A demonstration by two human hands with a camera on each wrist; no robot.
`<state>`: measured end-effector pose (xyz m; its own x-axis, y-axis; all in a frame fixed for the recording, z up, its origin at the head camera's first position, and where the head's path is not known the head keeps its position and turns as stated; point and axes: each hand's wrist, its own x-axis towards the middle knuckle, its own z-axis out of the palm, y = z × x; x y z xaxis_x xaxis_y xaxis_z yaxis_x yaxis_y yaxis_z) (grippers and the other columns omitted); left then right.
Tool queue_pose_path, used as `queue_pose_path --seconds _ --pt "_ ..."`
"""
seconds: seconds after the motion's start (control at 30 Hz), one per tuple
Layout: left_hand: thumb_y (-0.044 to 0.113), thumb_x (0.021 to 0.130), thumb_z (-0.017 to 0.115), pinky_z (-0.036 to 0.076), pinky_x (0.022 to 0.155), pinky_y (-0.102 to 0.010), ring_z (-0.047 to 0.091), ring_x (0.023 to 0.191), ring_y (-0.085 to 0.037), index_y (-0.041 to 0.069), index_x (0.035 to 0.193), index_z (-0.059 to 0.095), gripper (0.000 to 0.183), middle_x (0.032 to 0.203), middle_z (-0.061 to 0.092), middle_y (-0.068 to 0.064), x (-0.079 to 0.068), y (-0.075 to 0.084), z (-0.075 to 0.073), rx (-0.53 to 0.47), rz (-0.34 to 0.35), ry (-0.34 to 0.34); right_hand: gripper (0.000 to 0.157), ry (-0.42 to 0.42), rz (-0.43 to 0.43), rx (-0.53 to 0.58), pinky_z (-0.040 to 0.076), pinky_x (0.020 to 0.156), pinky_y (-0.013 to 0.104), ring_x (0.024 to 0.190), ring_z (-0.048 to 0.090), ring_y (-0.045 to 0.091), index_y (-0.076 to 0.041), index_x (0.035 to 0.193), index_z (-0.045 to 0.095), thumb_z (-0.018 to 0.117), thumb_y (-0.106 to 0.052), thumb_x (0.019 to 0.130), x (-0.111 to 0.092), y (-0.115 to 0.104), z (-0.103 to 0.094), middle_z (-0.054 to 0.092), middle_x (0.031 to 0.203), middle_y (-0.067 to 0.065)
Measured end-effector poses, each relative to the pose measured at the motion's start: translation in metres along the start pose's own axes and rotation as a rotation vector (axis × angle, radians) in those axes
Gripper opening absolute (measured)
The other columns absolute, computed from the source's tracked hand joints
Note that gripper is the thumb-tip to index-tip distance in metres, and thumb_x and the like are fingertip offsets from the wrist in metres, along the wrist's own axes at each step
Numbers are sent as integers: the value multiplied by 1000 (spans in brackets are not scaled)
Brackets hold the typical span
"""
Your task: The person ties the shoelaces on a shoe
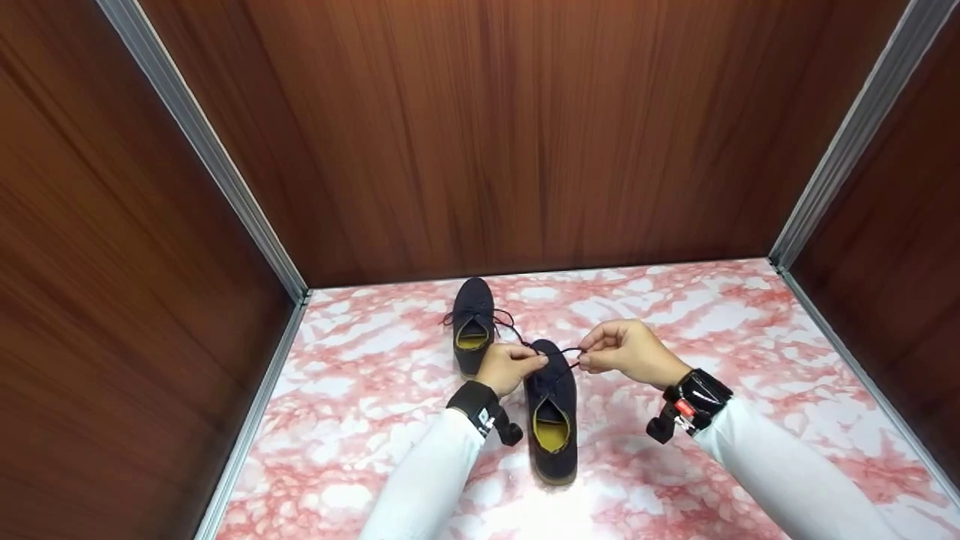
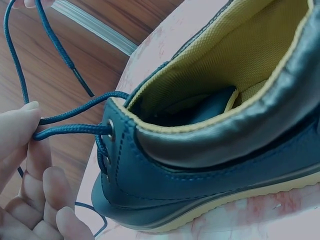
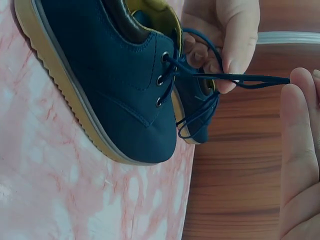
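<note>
A dark navy lace-up shoe with a yellow lining stands on the surface between the two hands, its toe pointing away. My left hand pinches its dark shoelace between thumb and forefinger, just above the eyelets; the other left fingers are curled in the left wrist view. On the right side of the shoe, my right hand pinches a drawn-out stretch of the lace between thumb and fingertips. Two strands run between the hands. Whether a knot lies under the left fingertips is hidden.
A matching shoe stands farther back to the left, its laces hanging out at the sides. The red-and-white marbled surface is bounded by brown wood-grain panels at the back and both sides, with metal strips along the corners.
</note>
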<state>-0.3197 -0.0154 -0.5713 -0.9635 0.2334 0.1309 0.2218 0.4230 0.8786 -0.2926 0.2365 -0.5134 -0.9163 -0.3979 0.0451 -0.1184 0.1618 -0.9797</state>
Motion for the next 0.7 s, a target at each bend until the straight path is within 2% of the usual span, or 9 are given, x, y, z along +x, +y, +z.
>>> queue_pose_path --seconds 0.17,0.3,0.53,0.7 --pt "21 88 82 50 72 -16 58 75 0 4 90 83 17 94 79 -12 -1 1 0 -1 -11 -3 24 -9 -10 -3 66 77 36 80 78 12 9 105 70 82 -2 87 -1 -3 4 78 85 0" --pt "21 88 82 51 72 -16 58 76 0 4 90 83 17 94 80 -11 -1 2 0 6 -11 -5 25 -5 -28 -29 66 76 36 79 78 12 10 104 70 83 -3 87 -2 -4 7 78 86 5" --pt "23 88 82 49 71 -17 57 75 -2 4 88 83 18 90 78 -8 -3 3 0 -15 -30 -11 16 28 -127 -189 64 73 24 78 74 7 2 96 75 85 -5 85 -4 -3 18 77 90 17" --pt "22 89 82 48 70 -17 57 74 -2 4 89 83 18 87 76 -6 -3 3 0 -27 -35 -18 11 19 -198 -287 63 75 22 81 73 5 -4 94 76 84 -6 86 -9 -5 29 78 91 13"
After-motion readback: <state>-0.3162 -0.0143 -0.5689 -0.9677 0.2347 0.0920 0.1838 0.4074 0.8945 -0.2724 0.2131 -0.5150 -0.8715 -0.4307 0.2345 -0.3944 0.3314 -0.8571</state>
